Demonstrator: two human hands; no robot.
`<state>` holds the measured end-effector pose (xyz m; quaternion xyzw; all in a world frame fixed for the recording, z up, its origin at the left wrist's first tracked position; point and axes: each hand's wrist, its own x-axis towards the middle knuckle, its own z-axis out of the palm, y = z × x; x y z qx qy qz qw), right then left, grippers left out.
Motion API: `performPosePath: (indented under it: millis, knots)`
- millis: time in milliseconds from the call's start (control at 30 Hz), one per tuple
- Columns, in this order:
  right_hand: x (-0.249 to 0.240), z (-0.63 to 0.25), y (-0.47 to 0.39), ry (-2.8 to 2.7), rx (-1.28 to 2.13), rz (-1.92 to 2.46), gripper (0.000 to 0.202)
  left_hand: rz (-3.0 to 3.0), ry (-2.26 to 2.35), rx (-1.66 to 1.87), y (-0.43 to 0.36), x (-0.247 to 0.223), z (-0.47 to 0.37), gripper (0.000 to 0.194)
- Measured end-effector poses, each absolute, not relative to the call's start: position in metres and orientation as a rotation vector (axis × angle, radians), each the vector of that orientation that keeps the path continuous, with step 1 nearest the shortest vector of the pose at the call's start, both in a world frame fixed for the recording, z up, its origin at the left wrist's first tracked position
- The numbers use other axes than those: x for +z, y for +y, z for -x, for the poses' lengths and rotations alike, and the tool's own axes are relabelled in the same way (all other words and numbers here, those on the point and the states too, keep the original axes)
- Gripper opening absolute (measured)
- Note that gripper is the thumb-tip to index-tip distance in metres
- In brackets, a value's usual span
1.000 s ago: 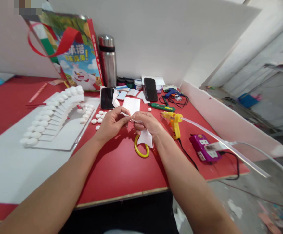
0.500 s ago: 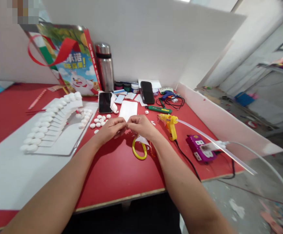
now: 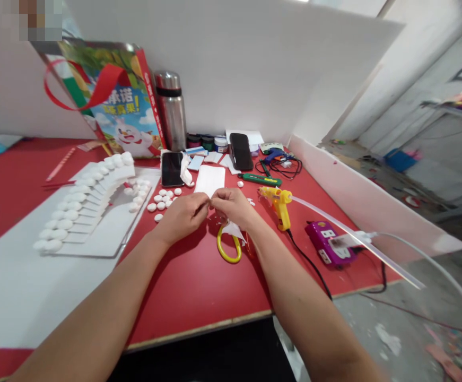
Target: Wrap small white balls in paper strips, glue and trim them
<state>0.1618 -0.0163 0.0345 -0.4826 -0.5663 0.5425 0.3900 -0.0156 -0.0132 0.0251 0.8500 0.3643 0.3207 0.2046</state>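
My left hand (image 3: 186, 215) and my right hand (image 3: 233, 206) meet fingertip to fingertip above the red table (image 3: 199, 297). Both are closed in a pinch, and whatever lies between the fingers is too small or hidden to make out. Just beyond them is a white sheet (image 3: 210, 179). Below my right hand lies a yellow scissors handle (image 3: 229, 260), with a white scrap (image 3: 234, 230) over its upper part. Several round white pieces (image 3: 159, 199) rest beside my left hand. Farther left, a fan of white strips (image 3: 91, 209) tipped with round white pieces lies on a board.
At right are a yellow glue gun (image 3: 278, 204) with a long clear stick and a purple power strip (image 3: 330, 244). A green cutter (image 3: 260, 179), two phones, a steel flask (image 3: 171, 111) and a printed bag (image 3: 119, 106) stand or lie at the back.
My left hand has turned slightly, its fingers curling more tightly. Both hands stay together in nearly the same place, and the whole view has shifted a little.
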Motion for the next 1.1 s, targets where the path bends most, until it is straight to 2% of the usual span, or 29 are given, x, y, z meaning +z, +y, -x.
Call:
performPosePath:
  millis: [133,300,433,733,867,1100]
  knots:
    - [0.036,-0.161,-0.017,-1.475,1.336,1.152,0.009,-2.044,1.016,0.957,-0.017,0.029,0.013,0.022]
    - [0.036,-0.160,-0.021,-1.809,0.904,1.207,0.013,-1.155,0.980,0.663,-0.011,0.022,0.008,0.049]
    - [0.034,-0.162,-0.024,-2.019,0.642,1.204,0.013,-0.997,0.927,0.690,-0.009,0.018,0.009,0.029]
    - [0.034,-0.163,-0.024,-2.109,0.583,1.196,0.009,-1.040,0.894,0.721,-0.012,0.023,0.012,0.023]
    - [0.033,-0.164,-0.022,-2.068,0.657,1.195,0.017,-1.206,0.902,0.756,-0.012,0.021,0.012,0.024]
    - [0.037,-0.160,-0.021,-1.708,1.024,1.184,0.017,-2.052,0.999,0.957,-0.016,0.024,0.013,0.026]
